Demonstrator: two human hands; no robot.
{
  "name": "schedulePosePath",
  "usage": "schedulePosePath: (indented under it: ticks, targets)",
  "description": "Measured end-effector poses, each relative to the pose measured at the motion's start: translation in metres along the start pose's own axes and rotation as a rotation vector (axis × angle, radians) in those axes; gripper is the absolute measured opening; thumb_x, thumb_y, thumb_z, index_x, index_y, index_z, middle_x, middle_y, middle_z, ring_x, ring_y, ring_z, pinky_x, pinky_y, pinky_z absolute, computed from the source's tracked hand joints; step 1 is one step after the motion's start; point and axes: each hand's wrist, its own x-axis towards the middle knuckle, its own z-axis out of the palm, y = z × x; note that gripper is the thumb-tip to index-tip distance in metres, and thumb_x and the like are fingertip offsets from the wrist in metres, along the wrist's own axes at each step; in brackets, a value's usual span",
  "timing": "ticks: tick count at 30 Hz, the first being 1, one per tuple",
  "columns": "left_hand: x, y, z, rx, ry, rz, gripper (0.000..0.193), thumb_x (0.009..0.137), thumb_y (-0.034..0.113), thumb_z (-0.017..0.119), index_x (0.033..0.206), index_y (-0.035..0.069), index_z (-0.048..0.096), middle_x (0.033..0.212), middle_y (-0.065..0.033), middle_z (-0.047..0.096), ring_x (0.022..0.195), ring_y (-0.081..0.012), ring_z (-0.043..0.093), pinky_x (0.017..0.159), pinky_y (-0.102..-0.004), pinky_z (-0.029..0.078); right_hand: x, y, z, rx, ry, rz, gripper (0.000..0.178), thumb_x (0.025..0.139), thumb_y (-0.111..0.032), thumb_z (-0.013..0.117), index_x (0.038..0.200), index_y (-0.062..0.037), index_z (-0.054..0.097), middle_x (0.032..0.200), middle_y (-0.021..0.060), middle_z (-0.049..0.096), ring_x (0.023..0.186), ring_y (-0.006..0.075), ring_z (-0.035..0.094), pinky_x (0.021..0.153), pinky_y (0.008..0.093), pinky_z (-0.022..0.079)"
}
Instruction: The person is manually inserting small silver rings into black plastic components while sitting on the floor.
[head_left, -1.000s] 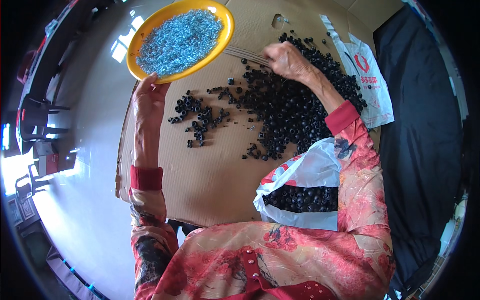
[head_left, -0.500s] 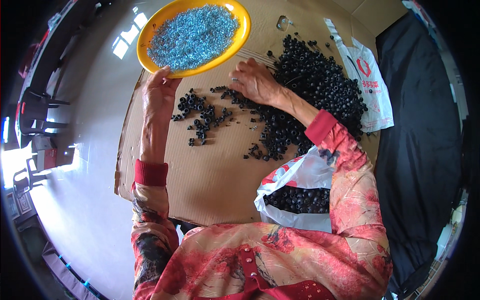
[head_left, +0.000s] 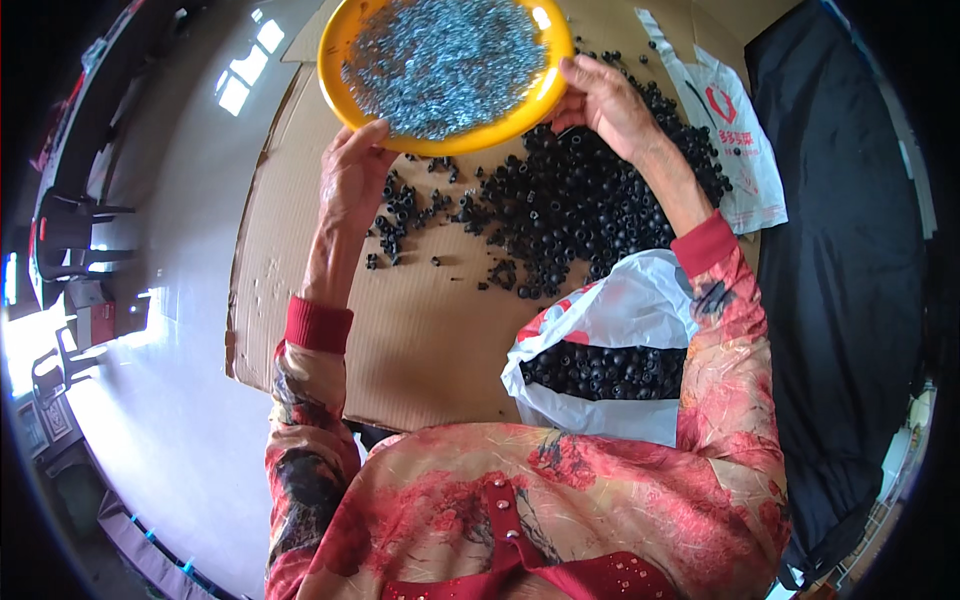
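Observation:
A yellow plate, tilted toward me, is held up at the top of the view. It is heaped with small shiny metal springs or pins, too blurred to tell which. My left hand grips its lower left rim, thumb on top. My right hand grips the right rim, thumb on top and fingers beneath. Under and behind the plate, a big pile of small black round parts lies on a flat cardboard sheet. A looser group of small black pieces lies left of the pile.
An open white plastic bag full of black parts stands near my right forearm. Another white bag lies flat at the far right. Black cloth borders the right side. Pale floor and chairs are on the left.
My right hand has left the black parts and taken hold of the plate's right rim. The plate and my left hand have moved right and slightly up.

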Motion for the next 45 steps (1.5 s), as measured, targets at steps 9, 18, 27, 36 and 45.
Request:
schedulePosePath:
  ticks: [9,18,27,36,45]
  targets:
    - [-0.015,-0.026,0.003,-0.007,-0.053,-0.097,0.017,0.085,0.003,0.054,0.101,-0.003,0.055,0.098,-0.0099,0.060,0.091,-0.0165,0.058,0.090,-0.0346,0.046,-0.032,0.025,-0.011,0.042,0.089,0.045,0.026,0.087,-0.027,0.056,0.098,-0.0032,0.054,0.082,0.0050,0.060,0.063,0.0099,0.060,0.055,0.0231,0.053]
    - [-0.020,-0.032,0.009,0.006,-0.088,-0.127,0.019,0.085,0.003,0.054,0.103,-0.004,0.055,0.102,-0.0096,0.060,0.092,-0.0169,0.058,0.090,-0.0344,0.045,-0.043,0.030,-0.010,0.117,0.124,0.049,0.023,0.088,-0.021,0.052,0.101,-0.0016,0.052,0.084,0.0063,0.060,0.067,0.0131,0.060,0.056,0.0257,0.051]
    - [-0.016,-0.033,0.018,0.048,-0.051,-0.155,0.021,0.087,0.010,0.055,0.104,-0.003,0.054,0.100,-0.0076,0.059,0.093,-0.0158,0.056,0.089,-0.0330,0.044,-0.049,0.034,-0.017,0.117,0.143,0.042,0.024,0.088,-0.021,0.052,0.101,-0.0009,0.052,0.083,0.0062,0.058,0.068,0.0133,0.059,0.056,0.0270,0.051]
    - [-0.012,-0.034,0.019,0.082,-0.108,-0.185,0.024,0.089,0.011,0.051,0.108,-0.004,0.050,0.107,-0.0108,0.058,0.101,-0.0179,0.055,0.095,-0.0349,0.041,-0.052,0.037,-0.023,0.121,0.158,0.054,0.024,0.089,-0.022,0.052,0.100,-0.0009,0.053,0.082,0.0060,0.058,0.066,0.0125,0.059,0.058,0.0258,0.052]
    - [-0.008,-0.034,0.017,0.113,-0.068,-0.179,0.023,0.088,0.013,0.054,0.103,-0.005,0.052,0.098,-0.0096,0.059,0.093,-0.0168,0.057,0.092,-0.0342,0.044,-0.054,0.029,-0.024,0.113,0.136,0.037,0.027,0.090,-0.022,0.052,0.106,-0.0008,0.052,0.089,0.0071,0.059,0.072,0.0132,0.059,0.060,0.0266,0.052]
